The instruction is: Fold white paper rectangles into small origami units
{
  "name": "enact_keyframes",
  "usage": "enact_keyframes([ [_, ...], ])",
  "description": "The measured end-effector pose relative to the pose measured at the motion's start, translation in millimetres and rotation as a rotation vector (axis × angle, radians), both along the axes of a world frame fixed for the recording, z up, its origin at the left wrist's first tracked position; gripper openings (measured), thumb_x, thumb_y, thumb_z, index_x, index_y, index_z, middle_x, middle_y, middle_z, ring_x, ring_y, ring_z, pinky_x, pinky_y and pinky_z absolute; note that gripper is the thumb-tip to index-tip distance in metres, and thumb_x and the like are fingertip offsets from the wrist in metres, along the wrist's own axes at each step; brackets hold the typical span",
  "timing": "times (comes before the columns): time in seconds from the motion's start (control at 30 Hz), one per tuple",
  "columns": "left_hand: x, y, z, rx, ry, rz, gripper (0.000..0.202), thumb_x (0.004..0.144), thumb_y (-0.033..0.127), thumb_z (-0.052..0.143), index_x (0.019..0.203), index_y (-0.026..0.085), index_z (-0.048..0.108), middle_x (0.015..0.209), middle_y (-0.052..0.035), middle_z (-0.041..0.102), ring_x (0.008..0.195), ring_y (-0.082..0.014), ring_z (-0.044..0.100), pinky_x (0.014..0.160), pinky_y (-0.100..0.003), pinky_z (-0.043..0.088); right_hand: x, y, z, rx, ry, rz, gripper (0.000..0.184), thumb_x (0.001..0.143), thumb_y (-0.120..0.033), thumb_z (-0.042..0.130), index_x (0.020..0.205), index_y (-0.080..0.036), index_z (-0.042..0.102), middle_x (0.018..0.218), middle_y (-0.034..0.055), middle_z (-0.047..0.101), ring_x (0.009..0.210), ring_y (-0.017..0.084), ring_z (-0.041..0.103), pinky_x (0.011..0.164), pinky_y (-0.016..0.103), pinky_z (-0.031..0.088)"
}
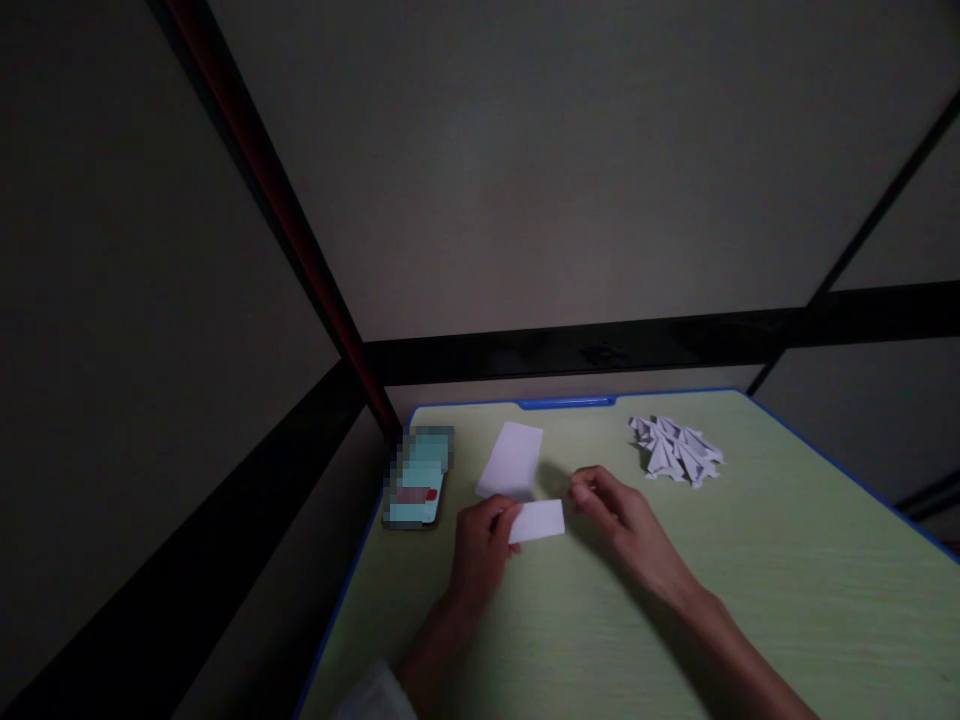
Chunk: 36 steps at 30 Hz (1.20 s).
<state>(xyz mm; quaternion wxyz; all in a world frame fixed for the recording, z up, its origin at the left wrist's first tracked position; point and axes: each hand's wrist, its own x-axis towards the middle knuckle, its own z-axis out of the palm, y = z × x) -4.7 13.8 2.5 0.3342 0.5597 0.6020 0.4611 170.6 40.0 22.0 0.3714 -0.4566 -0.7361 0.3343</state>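
Sleeve (375, 695), pale, at the bottom edge, left of centre; left forearm runs up out of it. Right forearm, bare, slants in from the lower right.

Left hand (480, 550): grip grasping a slip (541, 521) by its left end, thumb on top, a fingertip showing under the lower edge. Slip white, oblong, long side running left to right, free end pointing at the other hand. It sits in front of the body, near the middle of the view, over the table (787, 520).

Right hand (619, 515): just beside the slip's free end, apart from it. Fingers curled in, tips close to the thumb; cannot tell whether they meet or pinch anything.

Sheet (514, 458), white, lies flat just beyond the slip, its near edge partly behind the left hand. Phone (420, 480) to the left, by the table's left edge, screen lit, blurred into blocks. Folded papers (679, 452), white, sharply creased and pointed, in a cluster beyond the right hand, toward the far right.

Table pale green, rimmed blue; a blue bar (568, 403) along the far edge. Grey wall (562, 200) behind, crossed by a black band (675, 342).
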Motion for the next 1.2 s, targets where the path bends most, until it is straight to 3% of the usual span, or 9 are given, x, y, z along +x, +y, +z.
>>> enact_keyframes([
  [0.07, 7.5, -2.7, 0.0, 0.008, 0.034, -0.055, 0.024, 0.074, 0.026, 0.041, 0.059, 0.013, 0.055, 0.05, 0.0025, 0.048, 0.043, -0.0082, 0.043, 0.039, -0.017, 0.033, -8.3, -5.6, 0.7, -0.033, -0.04, 0.112, 0.018, 0.08, -0.028, 0.038, 0.075, -0.016, 0.05, 0.063, 0.0003, 0.053, 0.057, 0.012, 0.049, 0.05, 0.02, 0.036],
  [0.17, 14.6, -5.8, 0.6, 0.095, 0.164, -0.164, 0.022, 0.075, 0.021, 0.041, 0.061, 0.013, 0.056, 0.056, 0.0006, 0.051, 0.054, -0.0098, 0.047, 0.048, -0.018, 0.035, -14.7, -11.9, 0.7, 0.045, -0.155, 0.162, 0.027, 0.083, -0.026, 0.034, 0.067, -0.015, 0.053, 0.061, 0.0012, 0.054, 0.057, 0.013, 0.05, 0.053, 0.022, 0.036],
  [0.3, 14.6, -6.9, 1.5, 0.195, 0.325, -0.299, 0.021, 0.076, 0.016, 0.039, 0.063, 0.014, 0.055, 0.06, 0.0004, 0.051, 0.06, -0.0099, 0.047, 0.056, -0.019, 0.034, -10.8, -12.1, 2.1, 0.137, -0.243, 0.258, 0.027, 0.084, -0.025, 0.032, 0.072, -0.016, 0.055, 0.067, 0.0032, 0.057, 0.064, 0.014, 0.052, 0.059, 0.023, 0.038],
  [0.6, 2.4, 1.7, -1.2, 0.143, 0.315, -0.247, 0.018, 0.07, 0.012, 0.041, 0.058, 0.015, 0.054, 0.056, 0.0022, 0.049, 0.054, -0.0087, 0.044, 0.05, -0.019, 0.031, 11.9, -1.4, 9.1, 0.172, -0.241, 0.113, 0.027, 0.084, -0.027, 0.033, 0.069, -0.016, 0.052, 0.063, 0.0025, 0.055, 0.057, 0.013, 0.05, 0.055, 0.023, 0.037],
  [0.77, -4.8, 6.1, 2.0, 0.09, 0.114, 0.039, 0.014, 0.068, 0.014, 0.04, 0.06, 0.014, 0.052, 0.057, 0.0018, 0.049, 0.055, -0.0094, 0.045, 0.049, -0.018, 0.033, 20.1, 3.0, 10.9, 0.147, -0.154, -0.154, 0.026, 0.081, -0.032, 0.035, 0.069, -0.016, 0.051, 0.06, 0.0025, 0.053, 0.053, 0.014, 0.047, 0.049, 0.023, 0.035],
  [0.9, 7.2, 1.1, 6.6, 0.027, -0.078, -0.073, 0.014, 0.069, 0.024, 0.046, 0.075, 0.015, 0.055, 0.07, -0.0008, 0.055, 0.061, -0.0102, 0.05, 0.047, -0.016, 0.037, 8.2, -2.7, 11.4, 0.031, -0.087, -0.019, 0.027, 0.081, -0.033, 0.036, 0.065, -0.016, 0.049, 0.057, -0.0001, 0.049, 0.052, 0.012, 0.044, 0.047, 0.022, 0.034],
  [1.03, 15.7, -0.6, 4.0, -0.119, -0.212, -0.166, 0.02, 0.064, 0.032, 0.051, 0.056, 0.014, 0.049, 0.05, 0.0021, 0.049, 0.044, -0.0079, 0.045, 0.039, -0.017, 0.034, -3.7, -8.5, 8.3, -0.05, 0.003, 0.021, 0.026, 0.08, -0.034, 0.038, 0.065, -0.016, 0.048, 0.056, -0.0018, 0.045, 0.052, 0.011, 0.042, 0.046, 0.021, 0.032],
  [1.2, 13.8, 3.5, 1.5, -0.141, -0.332, -0.033, 0.028, 0.061, 0.034, 0.051, 0.045, 0.017, 0.037, 0.035, 0.006, 0.042, 0.03, -0.0044, 0.034, 0.033, -0.017, 0.026, -9.8, -5.1, -2.5, -0.263, 0.204, 0.101, 0.027, 0.074, -0.04, 0.047, 0.065, -0.015, 0.048, 0.052, -0.0034, 0.044, 0.048, 0.009, 0.04, 0.044, 0.02, 0.03],
])
